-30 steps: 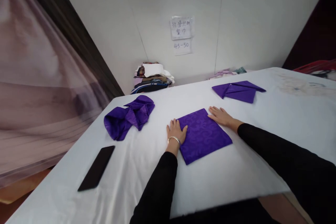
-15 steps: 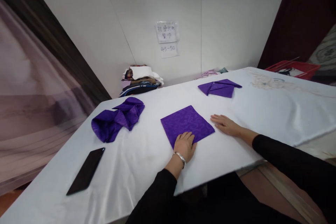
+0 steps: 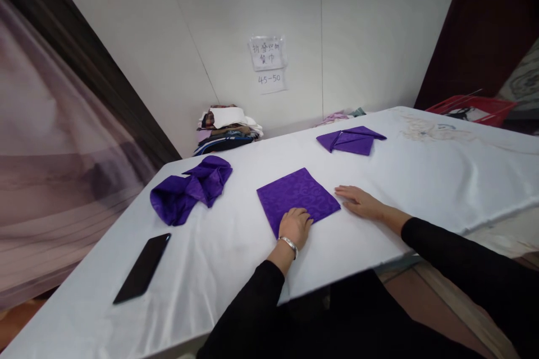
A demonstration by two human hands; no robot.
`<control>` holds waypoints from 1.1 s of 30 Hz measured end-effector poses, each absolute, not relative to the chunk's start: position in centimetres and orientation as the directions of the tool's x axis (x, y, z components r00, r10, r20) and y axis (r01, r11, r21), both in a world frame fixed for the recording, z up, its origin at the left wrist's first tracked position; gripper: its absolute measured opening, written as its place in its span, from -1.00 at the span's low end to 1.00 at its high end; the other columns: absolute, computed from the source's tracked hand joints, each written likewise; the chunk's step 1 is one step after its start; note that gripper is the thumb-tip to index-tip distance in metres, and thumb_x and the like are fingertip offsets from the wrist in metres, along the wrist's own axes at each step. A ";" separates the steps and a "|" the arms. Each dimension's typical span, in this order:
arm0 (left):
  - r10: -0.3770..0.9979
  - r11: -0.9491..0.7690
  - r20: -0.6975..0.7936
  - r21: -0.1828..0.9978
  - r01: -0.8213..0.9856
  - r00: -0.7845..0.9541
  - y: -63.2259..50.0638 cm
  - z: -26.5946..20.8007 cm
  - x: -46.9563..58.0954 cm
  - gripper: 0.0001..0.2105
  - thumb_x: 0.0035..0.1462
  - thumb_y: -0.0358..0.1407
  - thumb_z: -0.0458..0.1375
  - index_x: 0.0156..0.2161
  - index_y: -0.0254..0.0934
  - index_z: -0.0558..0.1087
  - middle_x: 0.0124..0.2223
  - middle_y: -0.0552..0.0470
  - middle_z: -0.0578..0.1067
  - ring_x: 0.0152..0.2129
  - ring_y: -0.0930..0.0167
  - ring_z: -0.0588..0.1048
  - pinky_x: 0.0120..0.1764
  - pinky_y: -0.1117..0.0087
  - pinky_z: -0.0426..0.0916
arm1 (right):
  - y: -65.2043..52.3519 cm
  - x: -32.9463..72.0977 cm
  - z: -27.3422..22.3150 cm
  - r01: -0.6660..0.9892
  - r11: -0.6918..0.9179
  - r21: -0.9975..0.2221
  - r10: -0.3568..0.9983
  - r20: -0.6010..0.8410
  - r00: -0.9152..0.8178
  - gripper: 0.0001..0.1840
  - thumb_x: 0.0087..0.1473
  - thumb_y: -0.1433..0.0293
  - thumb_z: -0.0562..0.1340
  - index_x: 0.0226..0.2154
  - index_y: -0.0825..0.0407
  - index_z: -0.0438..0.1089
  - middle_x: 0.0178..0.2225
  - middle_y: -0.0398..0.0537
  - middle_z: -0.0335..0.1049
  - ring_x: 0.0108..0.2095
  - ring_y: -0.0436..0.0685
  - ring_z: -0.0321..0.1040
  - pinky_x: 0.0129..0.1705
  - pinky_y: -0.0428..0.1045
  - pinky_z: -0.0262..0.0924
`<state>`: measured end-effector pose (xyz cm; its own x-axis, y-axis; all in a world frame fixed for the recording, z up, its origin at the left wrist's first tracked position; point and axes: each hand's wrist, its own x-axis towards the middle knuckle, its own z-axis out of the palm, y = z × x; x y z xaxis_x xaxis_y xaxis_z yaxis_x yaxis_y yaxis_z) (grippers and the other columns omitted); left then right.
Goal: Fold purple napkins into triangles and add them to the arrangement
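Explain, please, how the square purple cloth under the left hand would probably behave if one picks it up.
The square purple cloth would probably hang floppy, since the similar bunched purple cloth bends into loose folds. It is likely light, as it lies flat and thin. It might slide easily, because the white tablecloth looks glossy.

Purple cloth [image 3: 292,190]: folded to a flat, roughly square panel, with a tone-on-tone swirling pattern on the upper face. Surface appears smooth; visible edges straight, far corner pointed. It lies flat on the white-covered table [image 3: 236,252], set askew, one corner directed away from the person. The near edge is partly covered by the left hand [image 3: 295,228]. Layer count cannot be confirmed from this angle.
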<state>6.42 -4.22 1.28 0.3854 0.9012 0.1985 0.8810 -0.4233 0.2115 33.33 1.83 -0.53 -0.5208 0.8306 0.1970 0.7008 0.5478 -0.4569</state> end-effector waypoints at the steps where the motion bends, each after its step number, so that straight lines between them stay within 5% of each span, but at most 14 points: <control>1: 0.902 -0.422 0.199 0.213 0.881 0.384 -4.2 1.3 6.4 -0.80 0.19 -0.27 -0.02 -0.21 -0.17 0.46 -0.09 0.06 0.45 -0.14 0.38 0.34 -0.12 0.30 0.24 | 1.9 33.3 -0.6 0.702 0.548 -0.455 0.831 0.200 -0.519 -0.49 0.05 0.25 0.02 0.07 -0.01 0.24 0.14 -0.04 0.14 0.17 0.21 -0.03 0.17 0.17 -0.15; 13: 0.907 -0.405 0.235 0.251 0.879 0.350 -3.8 1.1 6.3 -0.82 0.16 -0.40 -0.04 -0.28 -0.21 0.42 -0.20 0.06 0.47 -0.22 0.41 0.37 -0.19 0.36 0.23 | 2.3 33.5 -1.2 0.714 0.548 -0.436 0.833 0.209 -0.512 -0.56 0.07 0.26 0.04 -0.01 -0.03 0.32 0.12 -0.05 0.17 0.16 0.20 0.00 0.16 0.18 -0.11; 20: 0.897 -0.434 0.225 0.279 0.857 0.381 -4.0 1.1 6.2 -0.82 0.17 -0.38 -0.02 -0.34 -0.19 0.44 -0.18 0.08 0.49 -0.19 0.39 0.37 -0.19 0.33 0.22 | 2.9 33.9 -2.3 0.656 0.619 -0.432 0.785 0.332 -0.522 -0.59 0.07 0.27 0.07 -0.04 0.00 0.36 0.07 0.02 0.24 0.10 0.22 0.10 0.11 0.17 0.02; 27: 0.879 -0.471 0.238 0.291 0.833 0.414 -4.0 1.2 6.7 -0.82 0.12 -0.22 0.07 -0.17 -0.14 0.43 -0.06 0.07 0.45 -0.10 0.33 0.31 -0.09 0.25 0.19 | 2.6 33.8 -2.8 0.635 0.661 -0.400 0.749 0.405 -0.525 -0.66 0.06 0.28 0.10 -0.09 -0.07 0.39 0.03 -0.02 0.29 0.09 0.24 0.14 0.09 0.21 0.05; 33: 0.885 -0.460 0.239 0.327 0.825 0.399 -3.1 1.4 7.8 -0.85 0.12 -0.32 0.05 -0.32 -0.16 0.48 -0.18 0.06 0.48 -0.19 0.35 0.34 -0.18 0.29 0.21 | 2.1 33.4 -2.1 0.656 0.650 -0.383 0.758 0.386 -0.526 -0.67 0.06 0.30 0.10 -0.10 -0.08 0.38 0.04 -0.02 0.29 0.08 0.23 0.15 0.09 0.22 0.05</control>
